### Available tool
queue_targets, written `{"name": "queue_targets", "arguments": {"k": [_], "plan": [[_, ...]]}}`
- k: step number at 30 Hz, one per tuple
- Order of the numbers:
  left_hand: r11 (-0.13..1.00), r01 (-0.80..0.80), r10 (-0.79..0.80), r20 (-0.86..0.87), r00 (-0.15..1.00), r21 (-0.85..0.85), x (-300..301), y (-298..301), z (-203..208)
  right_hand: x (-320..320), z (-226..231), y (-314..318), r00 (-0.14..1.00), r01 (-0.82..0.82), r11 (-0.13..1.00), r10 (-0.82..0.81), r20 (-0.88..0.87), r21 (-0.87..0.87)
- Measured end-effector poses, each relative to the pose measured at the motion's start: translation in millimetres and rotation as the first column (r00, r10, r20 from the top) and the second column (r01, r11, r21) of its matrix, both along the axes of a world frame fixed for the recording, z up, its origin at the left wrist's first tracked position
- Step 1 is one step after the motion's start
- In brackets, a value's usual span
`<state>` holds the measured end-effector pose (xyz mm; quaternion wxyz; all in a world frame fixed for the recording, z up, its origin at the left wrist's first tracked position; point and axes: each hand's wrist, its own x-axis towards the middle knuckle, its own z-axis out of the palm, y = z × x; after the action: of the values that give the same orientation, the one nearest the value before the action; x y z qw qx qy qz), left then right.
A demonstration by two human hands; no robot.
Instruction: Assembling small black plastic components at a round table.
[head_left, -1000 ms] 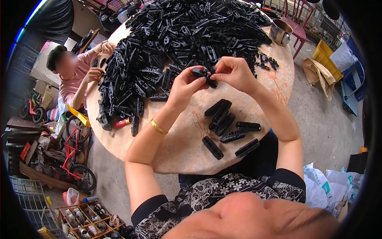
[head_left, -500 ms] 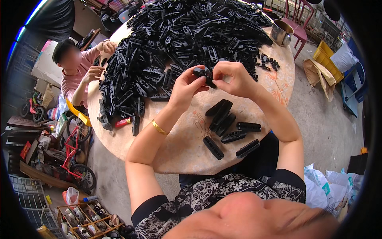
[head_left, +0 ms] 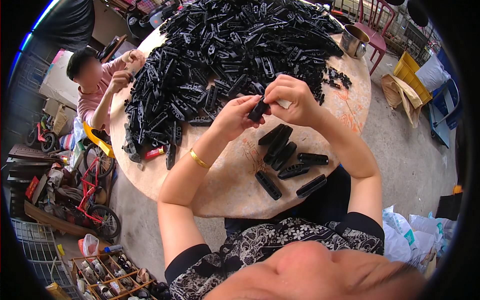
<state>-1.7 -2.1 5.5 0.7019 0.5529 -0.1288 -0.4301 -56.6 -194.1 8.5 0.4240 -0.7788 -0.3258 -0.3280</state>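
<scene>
My left hand [head_left: 239,116] is closed on a black plastic part [head_left: 257,111], held tilted just above the near side of the table. My right hand [head_left: 292,97] meets it, thumb and fingers pinched at the part's upper end. A small white piece [head_left: 284,103], perhaps paper or cloth, shows beneath the right fingers; its kind is unclear. Nearer to me, several similar black oblong parts [head_left: 284,155] lie loose on the tabletop. Beyond my hands rises a large heap of black plastic parts [head_left: 220,55].
The round table [head_left: 215,192] has a metal pot [head_left: 354,40] at its far right. A red-and-yellow tube-like item [head_left: 154,153] lies by the heap. At the left a person in pink [head_left: 100,85] handles parts. A red chair [head_left: 377,22] stands beyond the table.
The black part in my hands has turned to hang more upright and come slightly nearer. My right hand has shifted, exposing the white piece. The other person's nearer hand has lifted.
</scene>
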Motion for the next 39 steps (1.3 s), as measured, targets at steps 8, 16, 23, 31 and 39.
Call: {"name": "queue_targets", "arguments": {"k": [8, 16, 23, 31, 39], "plan": [[0.995, 0.095, -0.096, 0.038, 0.995, 0.043, 5, 6, 10, 5, -4, -4, 1.000, 0.020, 0.995, -0.017, 0.026, -0.094], [0.980, -0.037, -0.071, 0.512, 0.856, 0.198, -7, 3, 18, 2, -1, 0, 0.897, -0.026, 0.992, 0.077, -0.435, 0.121], [0.948, -0.199, -0.090, 0.811, 0.579, 0.247, -12, 1, 0, 6, -5, -12, 0.748, -0.124, 0.980, 0.196, -0.634, 0.157], [0.947, 0.078, -0.321, 0.938, 0.129, 0.313, -18, -4, 14, 26, -7, -65, 0.814, 0.405, 0.909, -0.406, -0.415, -0.095], [0.782, -0.600, -0.281, 0.955, -0.098, 0.168, 41, 12, -23, 29, -23, -44, 0.790, 0.470, 0.708, -0.603, -0.106, -0.526]]}}
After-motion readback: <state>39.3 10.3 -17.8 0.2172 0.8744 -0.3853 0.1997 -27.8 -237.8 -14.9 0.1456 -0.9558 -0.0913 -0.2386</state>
